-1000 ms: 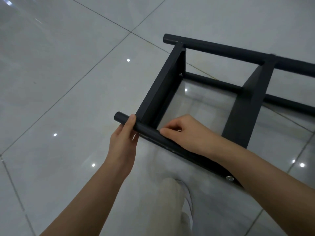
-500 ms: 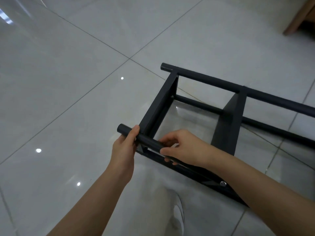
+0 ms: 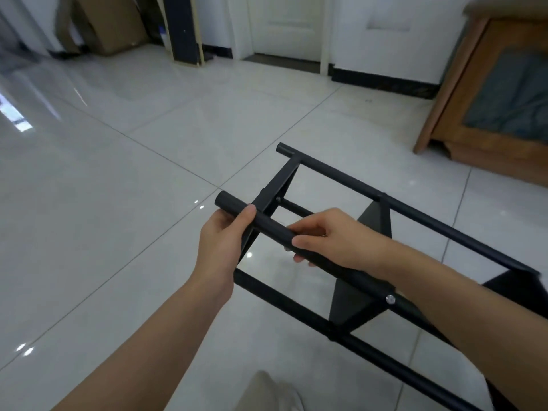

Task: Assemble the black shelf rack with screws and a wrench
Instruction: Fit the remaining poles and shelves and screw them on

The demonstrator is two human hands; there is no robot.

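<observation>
The black shelf rack (image 3: 370, 191) lies on its side over the white tiled floor, its round posts running from the centre toward the lower right, with flat black shelf panels (image 3: 350, 301) between them. My left hand (image 3: 221, 241) grips the near upper post close to its open end. My right hand (image 3: 329, 238) grips the same post a little further along, fingers curled round it. A silver screw head (image 3: 390, 299) shows on that post where a panel meets it. No wrench is visible.
A wooden cabinet (image 3: 486, 99) stands at the right. White doors (image 3: 284, 28) and a dark baseboard lie ahead. Cardboard boxes (image 3: 109, 22) lean at the far left beside a dark upright panel (image 3: 182, 28). My light trouser leg (image 3: 267, 393) shows at the bottom.
The view has tilted up from the floor to take in the room. Both hands have lifted the near post of the rack higher, and the right hand now wraps the post more fully.
</observation>
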